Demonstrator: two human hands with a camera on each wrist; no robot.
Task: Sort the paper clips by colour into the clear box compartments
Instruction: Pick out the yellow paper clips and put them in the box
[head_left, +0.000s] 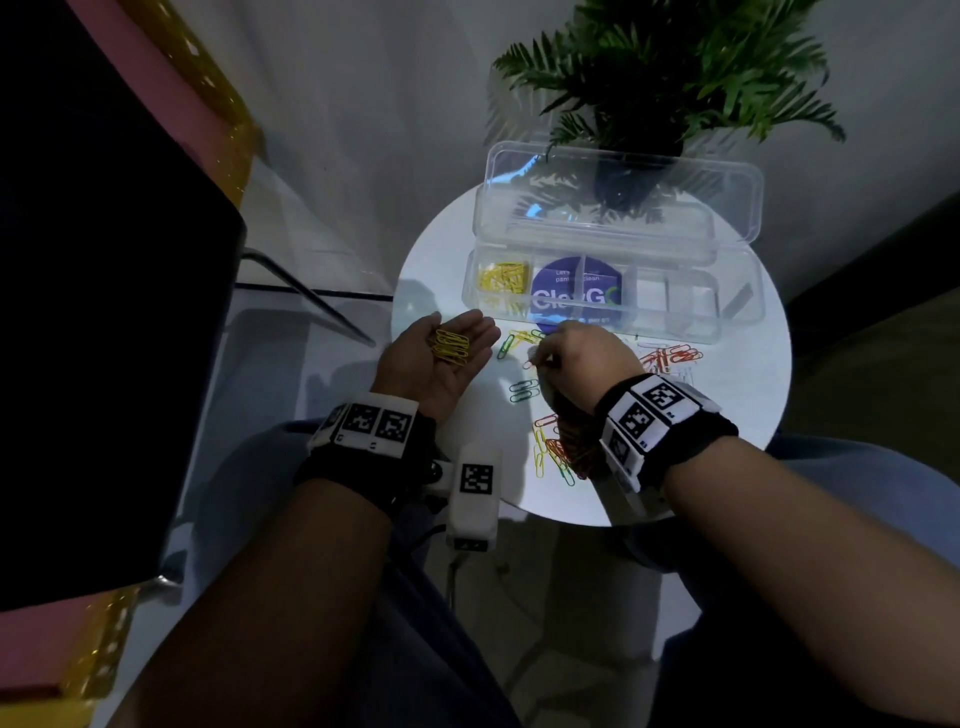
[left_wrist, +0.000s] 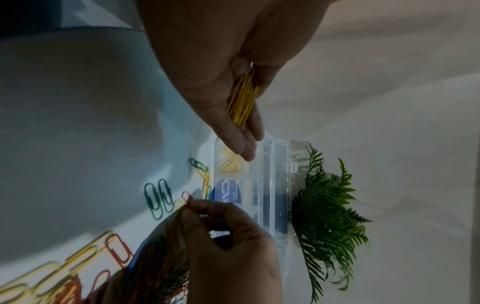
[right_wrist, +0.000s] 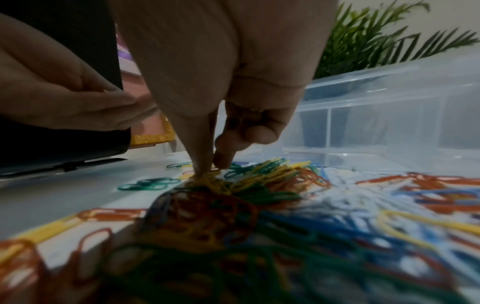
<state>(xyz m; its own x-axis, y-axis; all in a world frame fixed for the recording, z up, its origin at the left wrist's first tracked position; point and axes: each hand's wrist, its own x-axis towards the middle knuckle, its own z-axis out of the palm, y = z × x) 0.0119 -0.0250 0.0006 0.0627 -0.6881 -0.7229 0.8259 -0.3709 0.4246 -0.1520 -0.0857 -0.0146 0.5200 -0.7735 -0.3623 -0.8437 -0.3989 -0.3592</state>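
My left hand (head_left: 462, 328) lies palm up and flat at the table's left, with several yellow clips (head_left: 449, 347) in the palm; the left wrist view shows the same yellow clips (left_wrist: 242, 98). My right hand (head_left: 535, 361) is curled, thumb and forefinger pinching a clip at the edge of the mixed clip pile (head_left: 561, 452). A red loop (left_wrist: 185, 195) shows just past its fingertips (right_wrist: 202, 170), which rest among yellow clips; the pinched clip's colour is unclear. The clear box (head_left: 675, 332) stands behind, with yellow clips (head_left: 501, 280) in its leftmost compartment.
The box lid (head_left: 618, 202) stands open against a potted plant (head_left: 665, 78). Green clips (head_left: 523, 391) and red clips (head_left: 670, 358) lie loose on the small round white table (head_left: 753, 395). A round blue label (head_left: 571, 296) shows through the box. A dark object (head_left: 104, 312) is at left.
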